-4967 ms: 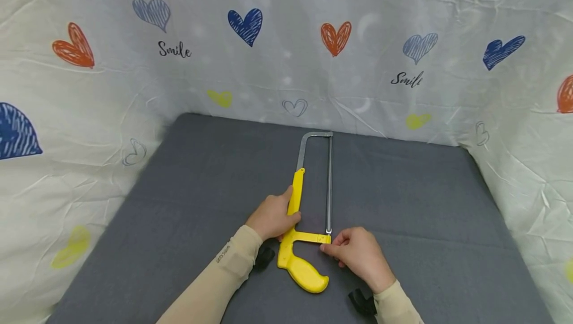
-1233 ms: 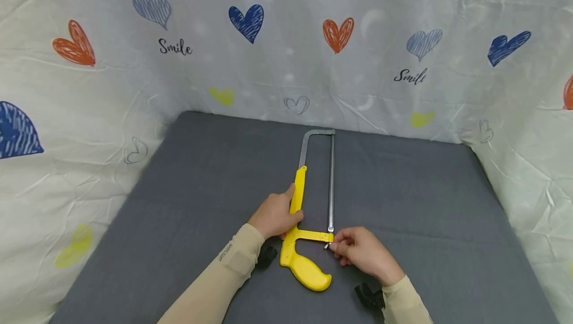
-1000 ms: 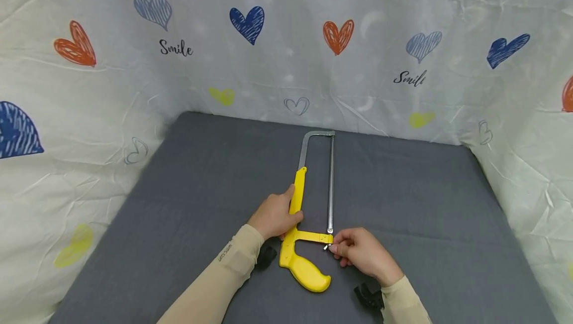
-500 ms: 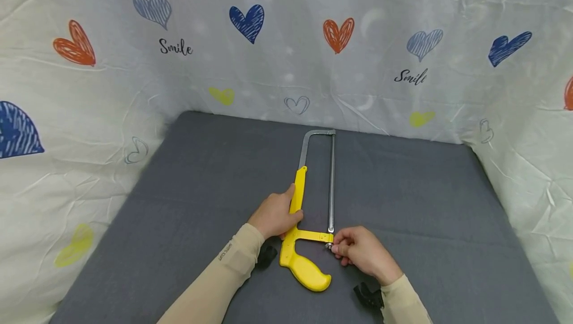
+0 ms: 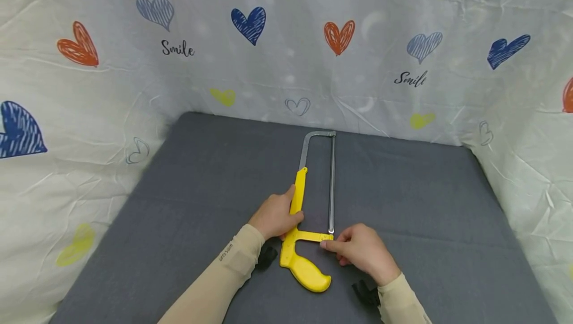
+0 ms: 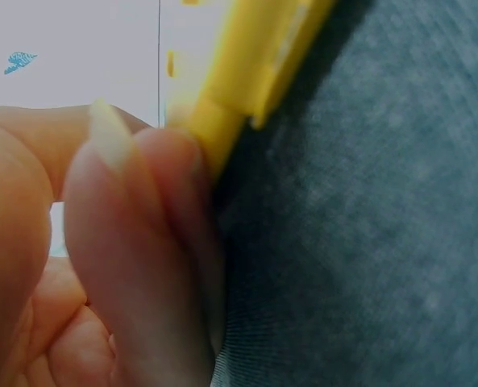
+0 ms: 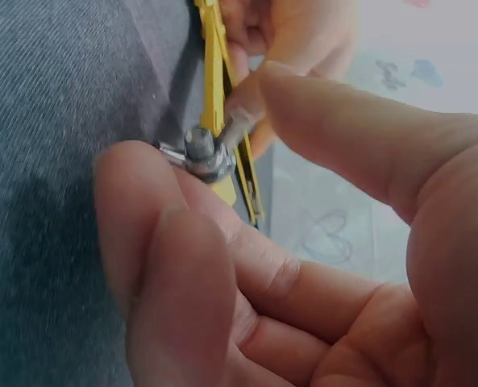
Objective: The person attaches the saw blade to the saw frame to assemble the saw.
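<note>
mid-adjustment of the blade tension: yellow hacksaw (image 5: 309, 214) flat on the grey surface (image 5: 425, 204), left hand (image 5: 274, 217) clamped round its frame, right hand (image 5: 360, 252) pinching the wing nut (image 7: 202, 155). next, probably another careful twist with the frame steadied.

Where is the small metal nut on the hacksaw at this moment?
In the right wrist view, the metal nut sits at the yellow hacksaw frame's blade-side corner, touched by the right hand fingers.

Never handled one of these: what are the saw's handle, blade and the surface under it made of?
Hacksaw handle: glossy yellow, likely moulded plastic. Blade: thin, bright and reflective, apparently steel. Table surface: matte grey with a woven grain in the right wrist view, probably fabric.
</note>
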Available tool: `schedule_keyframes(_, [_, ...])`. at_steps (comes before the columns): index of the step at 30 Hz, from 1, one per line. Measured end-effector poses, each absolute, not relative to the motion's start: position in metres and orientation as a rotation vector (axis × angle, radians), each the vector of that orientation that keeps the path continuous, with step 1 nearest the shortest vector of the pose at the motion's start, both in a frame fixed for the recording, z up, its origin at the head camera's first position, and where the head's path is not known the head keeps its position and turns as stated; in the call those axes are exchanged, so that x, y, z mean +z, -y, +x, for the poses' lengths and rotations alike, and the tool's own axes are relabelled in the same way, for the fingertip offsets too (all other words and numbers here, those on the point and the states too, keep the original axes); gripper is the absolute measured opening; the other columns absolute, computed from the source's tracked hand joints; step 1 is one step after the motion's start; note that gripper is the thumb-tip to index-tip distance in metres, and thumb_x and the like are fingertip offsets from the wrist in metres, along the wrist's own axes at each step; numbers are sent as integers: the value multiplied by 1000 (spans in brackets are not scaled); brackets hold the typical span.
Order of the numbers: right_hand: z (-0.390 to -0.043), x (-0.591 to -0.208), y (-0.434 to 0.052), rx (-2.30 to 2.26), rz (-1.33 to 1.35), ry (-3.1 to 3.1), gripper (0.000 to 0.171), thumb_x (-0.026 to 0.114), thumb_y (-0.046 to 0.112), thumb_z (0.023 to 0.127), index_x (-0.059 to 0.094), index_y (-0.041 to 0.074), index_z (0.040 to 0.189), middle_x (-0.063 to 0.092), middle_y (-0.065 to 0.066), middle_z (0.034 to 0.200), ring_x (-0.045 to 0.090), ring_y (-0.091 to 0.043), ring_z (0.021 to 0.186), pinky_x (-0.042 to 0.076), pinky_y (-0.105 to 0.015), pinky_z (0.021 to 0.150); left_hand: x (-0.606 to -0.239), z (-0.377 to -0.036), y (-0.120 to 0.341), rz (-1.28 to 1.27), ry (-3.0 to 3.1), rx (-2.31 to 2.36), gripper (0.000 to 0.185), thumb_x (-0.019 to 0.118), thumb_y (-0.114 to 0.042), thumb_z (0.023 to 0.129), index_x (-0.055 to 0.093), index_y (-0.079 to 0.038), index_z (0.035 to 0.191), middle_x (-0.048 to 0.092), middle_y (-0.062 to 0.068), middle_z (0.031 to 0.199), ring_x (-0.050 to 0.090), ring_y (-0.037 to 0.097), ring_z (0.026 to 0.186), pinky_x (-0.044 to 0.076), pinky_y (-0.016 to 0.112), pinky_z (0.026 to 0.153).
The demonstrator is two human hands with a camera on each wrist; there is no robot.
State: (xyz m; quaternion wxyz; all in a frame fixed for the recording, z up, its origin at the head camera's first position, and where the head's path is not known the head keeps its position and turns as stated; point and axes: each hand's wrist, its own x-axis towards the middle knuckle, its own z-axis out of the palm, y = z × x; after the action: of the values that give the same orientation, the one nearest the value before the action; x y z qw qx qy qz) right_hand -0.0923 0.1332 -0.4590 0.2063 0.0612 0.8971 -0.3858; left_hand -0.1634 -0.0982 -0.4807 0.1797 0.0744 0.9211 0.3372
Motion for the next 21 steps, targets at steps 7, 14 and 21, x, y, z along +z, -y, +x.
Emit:
schedule_keyframes(7, [-94, -459, -128, -1075, 149, -2478, 29, 88, 32, 89, 77, 11, 71, 70, -3, 64, 69, -17, 59, 58, -31, 58, -480, -163, 100, 218, -2592, 964, 88, 69, -26, 100, 23, -5, 173, 60, 7, 64, 56, 19, 39, 51, 27, 42])
schedule_keyframes(14, [-95, -464, -135, -1159, 119, -2400, 19, 84, 23, 91, 79, 8, 80, 72, -3, 70, 70, -15, 62, 62, -32, 63, -481, -164, 99, 205, -2585, 956, 88, 69, -27, 100, 23, -6, 173, 60, 5, 63, 56, 18, 39, 51, 26, 42])
schedule_keyframes(21, [-96, -468, -142, -1291, 62, -2299, 14, 79, 16, 95, 79, 2, 92, 75, -6, 79, 68, -15, 65, 62, -32, 64, -481, -163, 99, 211, -2592, 963, 88, 69, -25, 100, 23, -5, 172, 60, 6, 64, 56, 18, 39, 50, 25, 42])
